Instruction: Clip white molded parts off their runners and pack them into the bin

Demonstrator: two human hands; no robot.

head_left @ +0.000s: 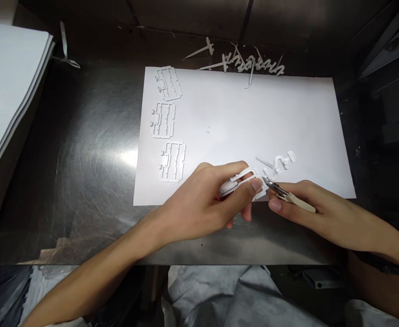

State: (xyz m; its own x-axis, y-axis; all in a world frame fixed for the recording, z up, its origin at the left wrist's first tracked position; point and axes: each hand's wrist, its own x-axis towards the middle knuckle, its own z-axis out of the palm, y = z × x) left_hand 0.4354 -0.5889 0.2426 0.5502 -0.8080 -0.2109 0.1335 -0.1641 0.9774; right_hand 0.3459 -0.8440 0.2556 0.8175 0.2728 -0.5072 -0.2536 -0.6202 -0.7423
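Note:
My left hand (pixel 209 200) is closed around a white plastic frame (pixel 243 177), its thumb pressed on the piece. In my right hand (pixel 308 204) are small nippers (pixel 283 193) with a cream handle, their jaws touching the right end of the frame. A curly white sprue (pixel 281 165) extends from beside the jaws, over the white paper (pixel 253 118). Three similar white frames lie in a column along the paper's left side: a tilted top one (pixel 169 83), a middle one (pixel 163 120) and a lower one (pixel 173 161).
Several loose white sprue pieces (pixel 250 63) lie along the paper's back edge. A stack of white sheets (pixel 8 86) stands at the left, with a thin white strip (pixel 64 41) beside it. The metal table's (pixel 93 136) front edge runs below my forearms.

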